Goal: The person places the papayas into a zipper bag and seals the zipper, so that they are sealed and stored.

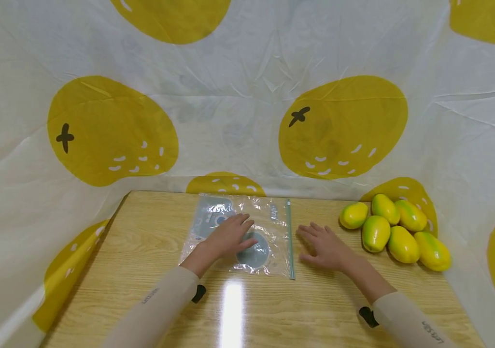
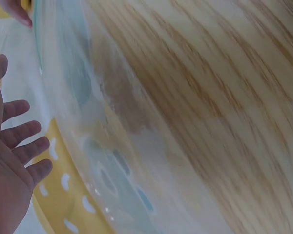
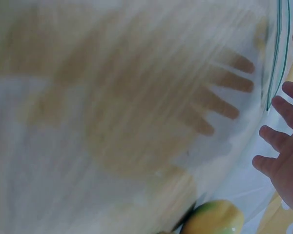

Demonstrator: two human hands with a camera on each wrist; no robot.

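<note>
A clear zip bag (image 1: 271,229) with grey-blue printed patches lies flat on the wooden table. Its green zip strip (image 1: 290,241) runs along the right edge. Over the middle of the bag is my left hand (image 1: 227,237), palm down with fingers spread and nothing in its grasp. In the left wrist view the fingers (image 2: 27,135) show extended above the bag. My right hand (image 1: 323,246) hovers just right of the zip strip, its fingers loosely stretched and holding nothing. Several oval yellow-green fruits (image 1: 376,234), mango-like and shiny, sit in a cluster beyond it to the right.
A pale cloth (image 1: 230,125) printed with big yellow fruit shapes hangs around the back and sides of the table (image 1: 151,251). Bare wood shows left of the bag and in front of it, with a bright light reflection near the front.
</note>
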